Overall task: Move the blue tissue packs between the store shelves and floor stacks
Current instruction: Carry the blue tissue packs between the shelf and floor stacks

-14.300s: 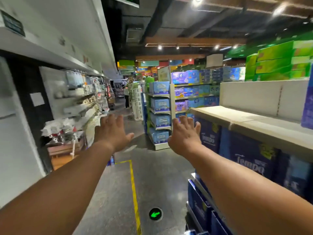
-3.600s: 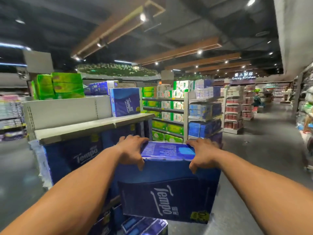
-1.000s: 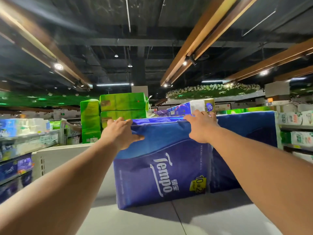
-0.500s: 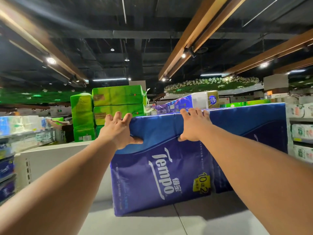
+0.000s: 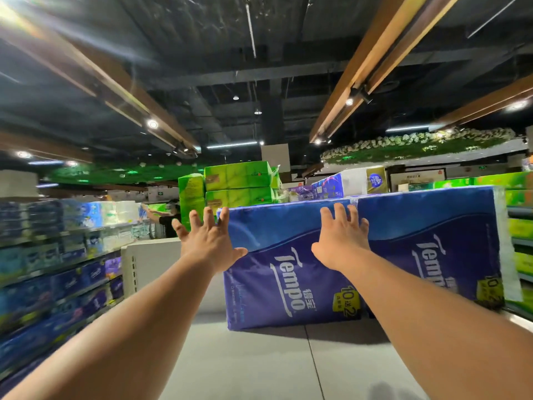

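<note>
1. A blue Tempo tissue pack [image 5: 288, 272] stands upright on the pale top shelf [image 5: 259, 365] of a store display, its printed face toward the camera
2. A second blue Tempo pack [image 5: 432, 243] stands just to its right, the two side by side and touching
3. The left hand [image 5: 207, 243] is spread wide at the near pack's upper left corner, fingers straight and apart, its grip on nothing
4. The right hand [image 5: 340, 241] lies flat against the upper front of the same pack, fingers straight and reaching to the top edge, not curled round it
5. Green tissue packs [image 5: 239, 186] are stacked behind; blurred shelves of blue packs [image 5: 57, 290] run along the left
</note>
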`<action>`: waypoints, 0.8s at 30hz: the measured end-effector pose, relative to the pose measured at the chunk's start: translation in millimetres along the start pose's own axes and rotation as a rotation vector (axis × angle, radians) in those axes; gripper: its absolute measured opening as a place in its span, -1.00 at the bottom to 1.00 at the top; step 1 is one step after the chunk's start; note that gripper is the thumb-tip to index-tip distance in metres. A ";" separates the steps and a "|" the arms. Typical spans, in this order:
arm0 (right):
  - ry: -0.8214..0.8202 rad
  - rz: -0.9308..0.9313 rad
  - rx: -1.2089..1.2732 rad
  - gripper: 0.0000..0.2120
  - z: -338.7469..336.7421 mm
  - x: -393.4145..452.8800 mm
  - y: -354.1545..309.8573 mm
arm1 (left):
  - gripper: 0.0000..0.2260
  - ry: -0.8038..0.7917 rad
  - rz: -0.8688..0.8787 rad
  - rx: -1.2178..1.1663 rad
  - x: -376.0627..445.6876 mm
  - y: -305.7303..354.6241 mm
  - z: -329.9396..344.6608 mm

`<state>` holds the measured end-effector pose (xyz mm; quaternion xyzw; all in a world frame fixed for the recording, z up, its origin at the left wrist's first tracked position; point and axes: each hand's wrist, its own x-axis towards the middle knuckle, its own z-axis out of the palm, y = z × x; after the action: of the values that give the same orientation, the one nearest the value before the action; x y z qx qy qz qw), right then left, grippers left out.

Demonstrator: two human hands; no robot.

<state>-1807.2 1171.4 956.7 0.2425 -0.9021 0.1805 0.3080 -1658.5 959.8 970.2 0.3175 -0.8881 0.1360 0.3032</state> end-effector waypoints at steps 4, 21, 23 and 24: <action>-0.043 -0.120 0.083 -0.26 -31.2 -43.1 -7.8 | -0.08 -0.048 -0.098 0.034 -70.2 -8.7 -40.5; -0.397 -0.580 0.397 -0.43 -152.0 -319.0 -47.8 | -0.10 -0.295 -0.599 0.325 -431.1 -35.5 -264.9; -0.401 -0.634 0.449 -0.39 -172.7 -353.4 -56.3 | -0.10 -0.298 -0.651 0.371 -473.5 -39.5 -296.0; -0.405 -0.671 0.465 -0.36 -183.8 -369.4 -60.1 | -0.10 -0.296 -0.676 0.395 -493.5 -41.3 -312.3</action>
<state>-1432.3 1330.1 866.6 0.6143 -0.7513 0.2176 0.1042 -1187.3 1301.6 907.0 0.6593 -0.7247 0.1495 0.1331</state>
